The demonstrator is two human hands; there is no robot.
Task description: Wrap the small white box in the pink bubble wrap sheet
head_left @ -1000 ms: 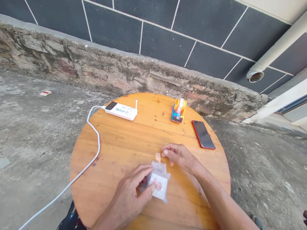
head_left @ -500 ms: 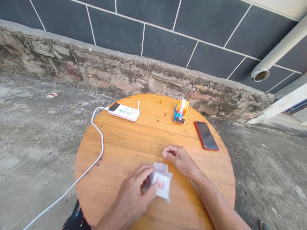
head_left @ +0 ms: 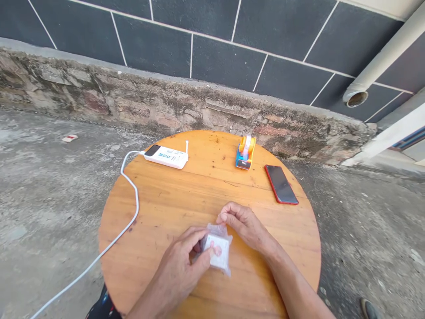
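Observation:
A small white box with a pinkish mark, wrapped in clear bubble wrap (head_left: 219, 257), lies on the round wooden table near its front. My left hand (head_left: 186, 252) grips it from the left, thumb on top and fingers curled round the far left side. My right hand (head_left: 241, 221) is closed in a pinch at the far edge of the wrap. A thin, see-through strip like clear tape shows faintly at its fingertips. Fingertips and wrap overlap here, so exact contact is hard to see.
A white device (head_left: 166, 157) with a white cable (head_left: 137, 199) sits at the table's back left. Farther right stand a blue and yellow tape dispenser (head_left: 245, 153) and a red-edged phone (head_left: 281, 184). Behind the wooden table (head_left: 149, 257) runs a stone-based wall (head_left: 159, 106).
My right hand has come slightly nearer the wrap, its fingertips now at the far edge. My left hand keeps its hold on the wrapped box. The whole view has shifted a little.

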